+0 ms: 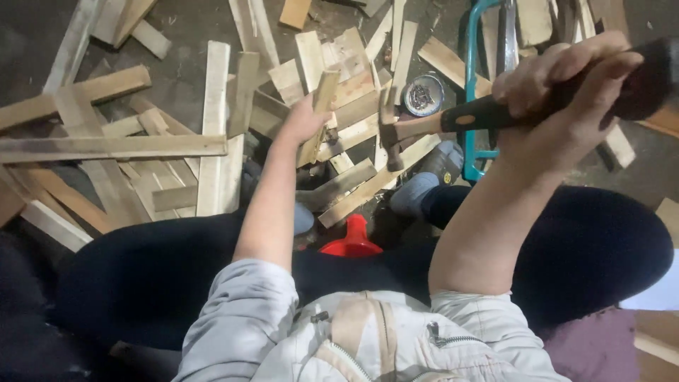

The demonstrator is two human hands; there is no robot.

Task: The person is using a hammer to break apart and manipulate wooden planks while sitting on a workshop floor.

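R hand [566, 85] is wrapping its grip tight round the black-and-orange handle of a claw hammer [424, 127], head hanging just beside a short pale wood slat [320, 117]. L hand [300, 120] is clasping that slat upright, above the scrap-wood pile [177, 148] on the floor.

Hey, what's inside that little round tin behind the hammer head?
The round tin holds a dark heap of small metal pieces, probably nails, though too small to tell. The hammer in the right hand does not cover it; the tin's bottom is hidden by its contents.
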